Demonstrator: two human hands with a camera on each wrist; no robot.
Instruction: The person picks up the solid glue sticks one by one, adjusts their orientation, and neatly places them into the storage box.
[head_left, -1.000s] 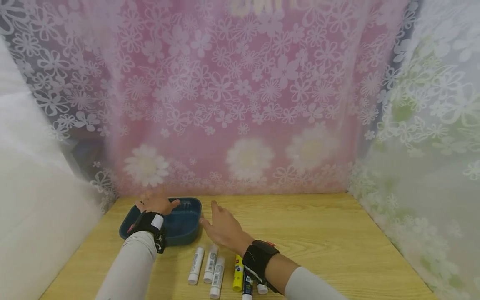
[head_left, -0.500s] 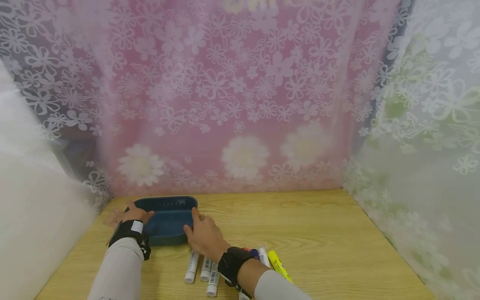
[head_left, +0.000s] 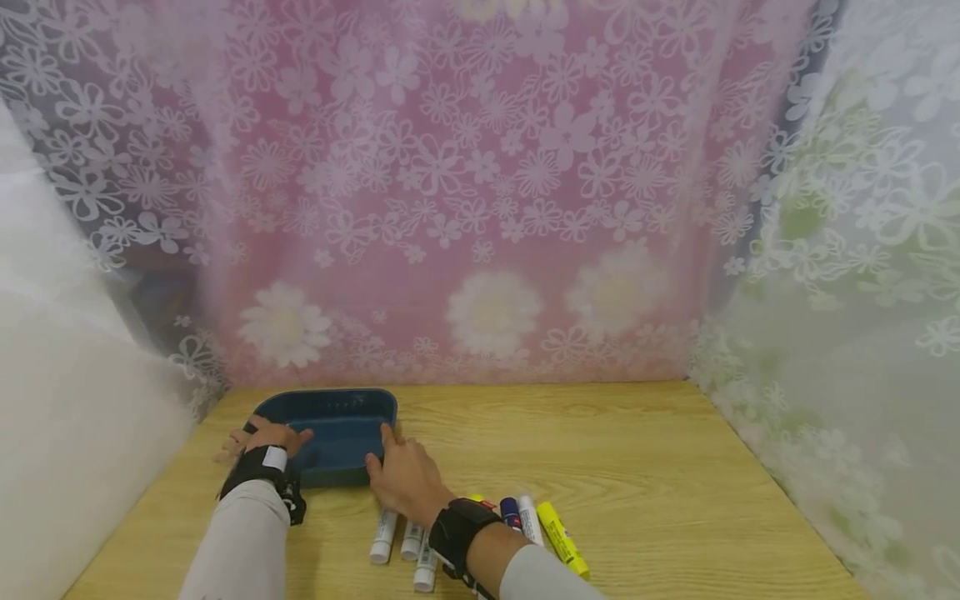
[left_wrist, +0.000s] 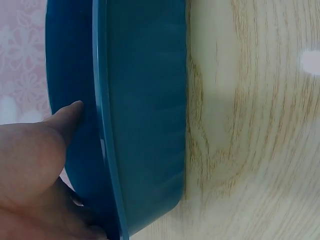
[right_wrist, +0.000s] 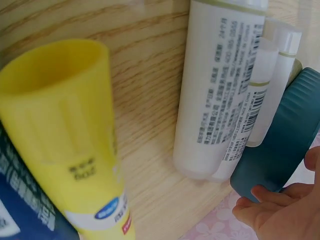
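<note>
Labels (right_wrist: 225,85) on the white tubes (right_wrist: 215,100) are showing barcodes and small Chinese print, including "24个月"; a yellow tube (right_wrist: 70,135) is bearing a blue oval logo (right_wrist: 107,208), too blurred to read. Four white, two yellow and one navy tube (head_left: 510,512) are showing on the table (head_left: 637,467). Left hand (head_left: 268,436) is gripping the blue tray (head_left: 341,446) at table left, thumb inside; right hand (head_left: 407,479) is touching its other end, fingers relaxed.

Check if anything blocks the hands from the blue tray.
Nothing visible does: the left hand is at the left end of the blue tray, the right hand at its near right corner. Three white tubes lie in front, not between.
</note>
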